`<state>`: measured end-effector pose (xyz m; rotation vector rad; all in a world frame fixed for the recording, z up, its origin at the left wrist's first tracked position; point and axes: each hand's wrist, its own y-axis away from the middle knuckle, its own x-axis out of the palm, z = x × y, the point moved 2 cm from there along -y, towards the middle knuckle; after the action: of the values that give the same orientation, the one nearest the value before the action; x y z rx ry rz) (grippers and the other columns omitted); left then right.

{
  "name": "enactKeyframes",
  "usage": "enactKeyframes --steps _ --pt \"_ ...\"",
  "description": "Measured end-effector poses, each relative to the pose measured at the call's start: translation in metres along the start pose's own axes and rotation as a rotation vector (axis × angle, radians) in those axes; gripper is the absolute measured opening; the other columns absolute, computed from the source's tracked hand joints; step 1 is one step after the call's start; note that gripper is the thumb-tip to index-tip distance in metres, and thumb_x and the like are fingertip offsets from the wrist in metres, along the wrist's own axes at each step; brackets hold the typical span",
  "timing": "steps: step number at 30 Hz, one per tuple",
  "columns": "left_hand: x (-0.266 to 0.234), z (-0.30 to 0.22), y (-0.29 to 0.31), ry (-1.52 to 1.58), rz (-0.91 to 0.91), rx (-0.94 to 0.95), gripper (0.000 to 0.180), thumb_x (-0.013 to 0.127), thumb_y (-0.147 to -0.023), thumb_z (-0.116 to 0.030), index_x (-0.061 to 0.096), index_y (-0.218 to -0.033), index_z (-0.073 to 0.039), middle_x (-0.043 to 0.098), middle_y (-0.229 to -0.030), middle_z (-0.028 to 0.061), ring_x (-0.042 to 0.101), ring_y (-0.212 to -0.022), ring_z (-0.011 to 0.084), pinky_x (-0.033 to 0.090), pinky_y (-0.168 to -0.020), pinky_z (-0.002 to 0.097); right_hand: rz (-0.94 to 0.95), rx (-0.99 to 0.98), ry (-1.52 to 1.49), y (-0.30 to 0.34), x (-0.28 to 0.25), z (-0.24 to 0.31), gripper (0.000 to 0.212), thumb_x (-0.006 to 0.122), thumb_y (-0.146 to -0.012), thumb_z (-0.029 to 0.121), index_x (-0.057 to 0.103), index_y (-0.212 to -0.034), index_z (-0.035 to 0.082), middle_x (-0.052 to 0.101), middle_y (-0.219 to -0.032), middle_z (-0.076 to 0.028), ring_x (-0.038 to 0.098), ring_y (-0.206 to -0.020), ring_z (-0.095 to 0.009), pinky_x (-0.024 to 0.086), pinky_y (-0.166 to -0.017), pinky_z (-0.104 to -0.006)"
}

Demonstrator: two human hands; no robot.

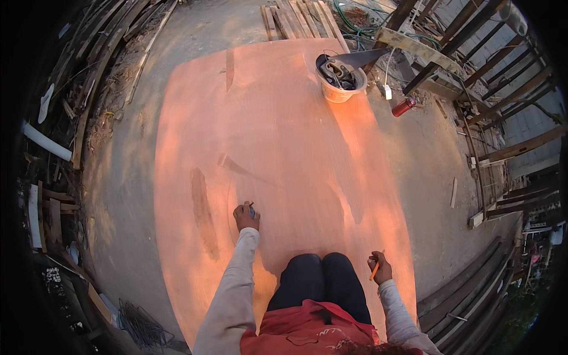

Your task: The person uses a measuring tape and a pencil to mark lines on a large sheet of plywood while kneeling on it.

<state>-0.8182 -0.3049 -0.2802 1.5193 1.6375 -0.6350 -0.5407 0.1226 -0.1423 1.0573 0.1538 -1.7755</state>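
A large reddish-brown plywood sheet (284, 154) lies beneath me, and my legs rest on its near part. My left hand (245, 219) is at the sheet's surface, left of my knees, closed around a small dark object (252, 209) with a bluish patch; its kind is too small to tell. To the right of my knees, my right hand (381, 268) holds an orange pencil (374, 272) between its fingers, slanted over the sheet. Darker stains mark the wood beyond and left of my left hand.
A bucket (338, 94) of tools, with a handsaw (361, 58) across its top, stands at the sheet's far right corner. Beyond it are a red bottle (403, 106) and a green hose (349, 26). Planks (296, 19) lie behind; scrap timber (97, 65) lines the left.
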Motion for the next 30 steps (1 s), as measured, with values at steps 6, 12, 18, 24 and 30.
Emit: enactKeyframes --steps 6,12,18,24,30 --pt "0.044 -0.036 -0.162 -0.191 -0.136 0.254 0.052 0.073 -0.077 -0.022 0.056 -0.125 -0.010 0.052 -0.121 0.0133 0.043 -0.121 0.0322 0.038 -0.102 0.0472 0.248 -0.361 0.226 -0.186 0.087 0.125 0.045 0.066 -0.090 0.012 0.052 -0.132 0.006 0.062 -0.122 -0.018 0.062 -0.111 -0.032 0.051 -0.095 -0.0386" --pt "0.066 -0.091 -0.288 -0.405 -0.207 0.204 0.032 0.062 -0.086 -0.037 0.065 -0.109 -0.016 0.059 -0.115 0.0026 0.049 -0.117 0.0291 0.037 -0.099 0.0463 0.280 -0.586 0.228 -0.358 0.169 0.194 0.046 0.065 -0.089 0.013 0.050 -0.132 0.002 0.049 -0.141 -0.019 0.046 -0.132 -0.036 0.042 -0.109 -0.0408" --pt "0.072 -0.109 -0.334 -0.338 -0.370 0.217 0.028 0.068 -0.083 -0.030 0.065 -0.106 -0.014 0.063 -0.112 0.0040 0.054 -0.112 0.0298 0.041 -0.096 0.0475 0.121 -0.752 0.212 -0.524 0.208 0.300 0.048 0.066 -0.089 0.015 0.050 -0.133 0.004 0.048 -0.143 -0.017 0.043 -0.134 -0.036 0.039 -0.111 -0.0419" --pt "0.076 -0.100 -0.328 -0.331 -0.389 0.213 0.024 0.069 -0.081 -0.024 0.063 -0.099 -0.011 0.062 -0.105 0.0036 0.053 -0.106 0.0312 0.042 -0.094 0.0476 -0.072 -0.808 0.274 -0.696 0.250 0.406 0.049 0.064 -0.091 0.026 0.051 -0.134 0.007 0.047 -0.144 -0.016 0.039 -0.138 -0.033 0.032 -0.113 -0.0450" --pt "0.072 -0.102 -0.339 -0.309 -0.361 0.179 0.026 0.071 -0.079 -0.020 0.061 -0.101 -0.010 0.059 -0.106 0.0048 0.053 -0.103 0.0316 0.044 -0.093 0.0497 -0.113 -0.565 0.544 -0.738 0.269 0.428 0.050 0.055 -0.095 0.040 0.048 -0.136 0.012 0.040 -0.152 -0.005 0.028 -0.145 -0.024 0.017 -0.118 -0.0432"
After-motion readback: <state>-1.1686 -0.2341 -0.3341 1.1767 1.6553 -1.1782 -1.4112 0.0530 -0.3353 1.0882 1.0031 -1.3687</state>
